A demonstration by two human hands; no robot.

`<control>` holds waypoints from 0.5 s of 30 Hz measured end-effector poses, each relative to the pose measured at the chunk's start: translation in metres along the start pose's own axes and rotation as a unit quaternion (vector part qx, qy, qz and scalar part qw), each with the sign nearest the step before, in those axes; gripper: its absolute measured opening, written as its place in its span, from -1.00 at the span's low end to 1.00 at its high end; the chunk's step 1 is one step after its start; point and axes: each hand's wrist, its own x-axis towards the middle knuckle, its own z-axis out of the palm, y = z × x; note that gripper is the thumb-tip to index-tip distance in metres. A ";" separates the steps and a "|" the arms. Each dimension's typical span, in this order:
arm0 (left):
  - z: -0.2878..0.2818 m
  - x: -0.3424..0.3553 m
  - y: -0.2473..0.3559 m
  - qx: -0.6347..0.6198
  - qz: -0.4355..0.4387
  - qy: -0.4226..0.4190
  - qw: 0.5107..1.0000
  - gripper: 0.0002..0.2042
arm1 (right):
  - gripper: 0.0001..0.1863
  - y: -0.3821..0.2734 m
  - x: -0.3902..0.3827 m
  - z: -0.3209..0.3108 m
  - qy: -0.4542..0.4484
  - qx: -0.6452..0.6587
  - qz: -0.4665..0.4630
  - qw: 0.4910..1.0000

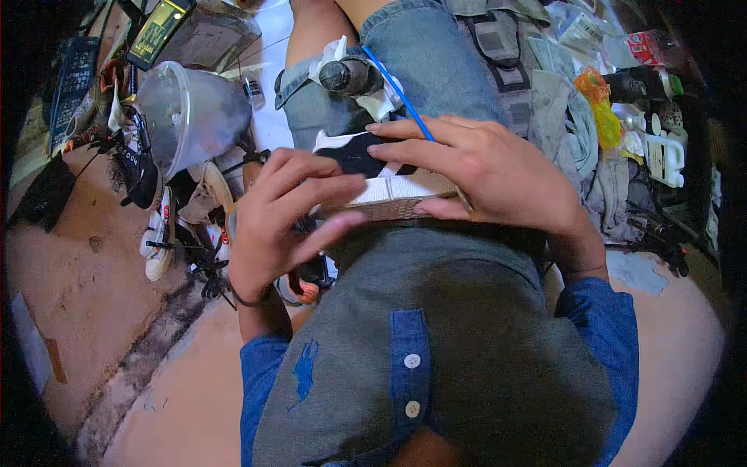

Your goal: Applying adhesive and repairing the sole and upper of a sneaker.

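Above my lap I hold a shoe with a dark upper and a pale, ribbed sole edge turned toward me. My right hand grips its right end, thumb under the sole edge and fingers across the top. A thin blue stick leads into the fingers of that hand; its lower end is hidden. My left hand is curled about the shoe's left end, thumb and fingers a little apart. Beyond the shoe, a dark rounded object wrapped in white cloth or paper rests on my denim shorts.
To the left stand a cloudy plastic tub and several shoes, including a white-soled sneaker. Grey cloths, a yellow-orange plastic bag and a white jug lie to the right. A dark case with a yellow panel is at the far left.
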 end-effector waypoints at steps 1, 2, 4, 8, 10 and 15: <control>-0.001 -0.004 0.000 0.024 -0.006 0.022 0.999 -0.72 | -0.36 0.000 0.000 0.000 0.001 0.004 -0.005 1.000; -0.001 -0.008 0.000 -0.003 -0.028 0.021 0.999 -0.71 | -0.36 0.001 0.000 0.000 0.002 0.009 -0.011 1.000; 0.002 -0.015 0.000 -0.010 -0.065 0.056 0.996 -0.71 | -0.36 0.001 0.000 0.000 0.002 0.012 -0.008 1.000; 0.011 -0.027 -0.007 -0.142 -0.149 0.139 0.969 -0.68 | -0.35 0.003 -0.001 0.000 0.006 0.014 -0.007 1.000; 0.016 -0.031 -0.014 -0.345 -0.218 0.202 0.890 -0.66 | -0.35 0.005 -0.001 -0.001 0.011 0.021 -0.011 1.000; 0.019 -0.038 -0.043 -0.364 -0.085 0.270 0.887 -0.62 | -0.36 0.009 0.000 -0.004 0.019 0.042 -0.019 0.999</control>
